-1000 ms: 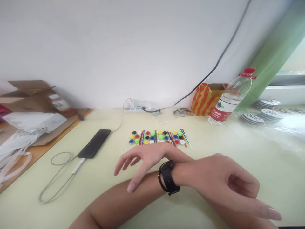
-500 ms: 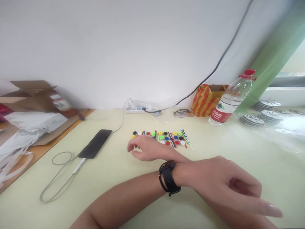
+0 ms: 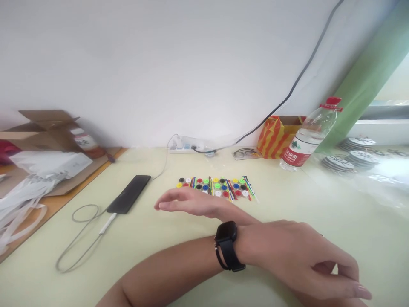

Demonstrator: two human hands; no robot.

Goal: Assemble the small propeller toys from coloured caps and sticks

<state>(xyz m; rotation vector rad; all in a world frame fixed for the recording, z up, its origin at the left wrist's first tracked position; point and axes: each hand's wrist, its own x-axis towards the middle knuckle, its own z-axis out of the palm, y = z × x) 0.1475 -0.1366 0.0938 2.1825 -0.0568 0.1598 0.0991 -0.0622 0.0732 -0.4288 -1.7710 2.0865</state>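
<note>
My arms cross, with the left one lying over the right forearm. My left hand is at the right, loosely bent, with a gap between thumb and fingers; nothing shows in it. Around that wrist sit a black smartwatch and a thin dark bracelet. My right hand reaches left, fingers stretched out and holding nothing visible. It is in front of several rows of small coloured discs with bundles of thin coloured sticks between them, and it partly covers them.
A black phone on a grey cable lies left. Behind are a power strip, glasses, a striped bag and a water bottle. Stacked round plates stand right; a cardboard box and white bags left.
My right hand has shifted left and its fingers have straightened. My left wrist has turned, bringing the watch face into view, and the left thumb now points lower.
</note>
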